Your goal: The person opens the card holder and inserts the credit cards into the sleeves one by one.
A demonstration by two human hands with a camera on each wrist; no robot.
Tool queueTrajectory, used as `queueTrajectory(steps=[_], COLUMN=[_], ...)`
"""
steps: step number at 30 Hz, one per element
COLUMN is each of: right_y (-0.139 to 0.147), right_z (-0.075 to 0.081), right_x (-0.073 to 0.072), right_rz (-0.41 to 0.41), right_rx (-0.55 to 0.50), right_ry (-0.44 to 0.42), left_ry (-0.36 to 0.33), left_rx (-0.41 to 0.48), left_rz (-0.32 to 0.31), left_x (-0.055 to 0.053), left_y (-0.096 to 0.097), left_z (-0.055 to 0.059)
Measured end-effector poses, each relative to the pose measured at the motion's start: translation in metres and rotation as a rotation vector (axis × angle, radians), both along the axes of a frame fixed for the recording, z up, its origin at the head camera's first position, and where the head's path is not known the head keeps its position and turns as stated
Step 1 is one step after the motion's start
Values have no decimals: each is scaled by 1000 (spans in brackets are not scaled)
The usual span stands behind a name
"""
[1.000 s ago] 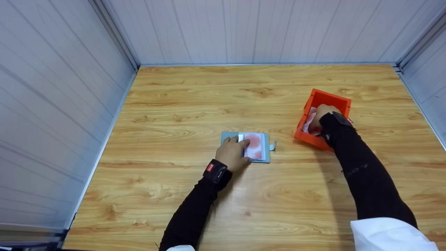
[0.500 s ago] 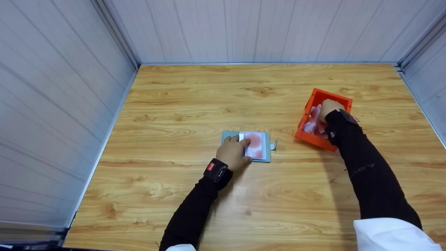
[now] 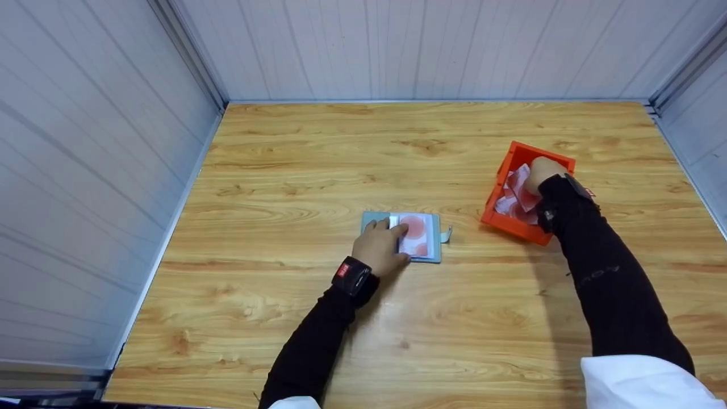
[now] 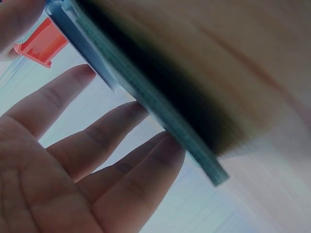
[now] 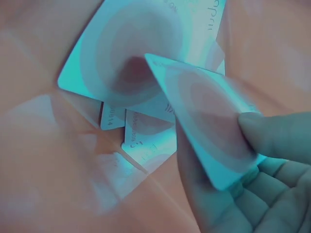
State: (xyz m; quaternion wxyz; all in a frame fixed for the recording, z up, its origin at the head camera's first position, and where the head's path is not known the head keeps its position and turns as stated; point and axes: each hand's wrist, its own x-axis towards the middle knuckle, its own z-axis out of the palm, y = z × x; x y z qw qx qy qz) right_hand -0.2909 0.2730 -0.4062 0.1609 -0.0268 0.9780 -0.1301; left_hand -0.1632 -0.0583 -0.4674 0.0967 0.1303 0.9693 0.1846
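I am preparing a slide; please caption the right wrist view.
A right hand pinches a pale rectangular card with concentric pink circles above similar loose cards inside an orange-red plastic bin.

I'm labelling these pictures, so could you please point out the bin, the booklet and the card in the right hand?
Bin [image 3: 511,225]: head view, near wall.
Booklet [image 3: 436,241]: head view, right cover edge.
Card [image 5: 206,116]: right wrist view, middle of its face.

wood-grain tabletop [image 3: 295,165], light yellow-brown with darker grain and knots, glossy patch toward the front. directly on it: light-blue card holder [image 3: 436,244], lying open near center, strap [image 3: 447,235] pointing right; orange-red plastic bin [image 3: 514,226], open top up, off to the right, set askew.
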Motion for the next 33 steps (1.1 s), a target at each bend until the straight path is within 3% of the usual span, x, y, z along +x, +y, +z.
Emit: queueTrajectory(steps=[7,14,21,27,30,33], right_y=[3,4,-7,-35,-49,-62], right_z=[5,26,51,57,54,47], right_x=[0,6,14,26,32,38], right_rz=[23,-53,-125,-118,-114,-127], right_rx=[11,-59,-205,-368,-477,-600], right_ry=[32,77,184,328,328,268], left_ry=[1,16,20,14,21,25], left_rx=[2,-3,0,7,6,2], left_rz=[-4,-9,-10,-7,-9,-10], left_x=[0,1,1,2,2,2], left_y=[0,0,-1,-1,0,1], left_z=[0,-1,-1,0,0,-1])
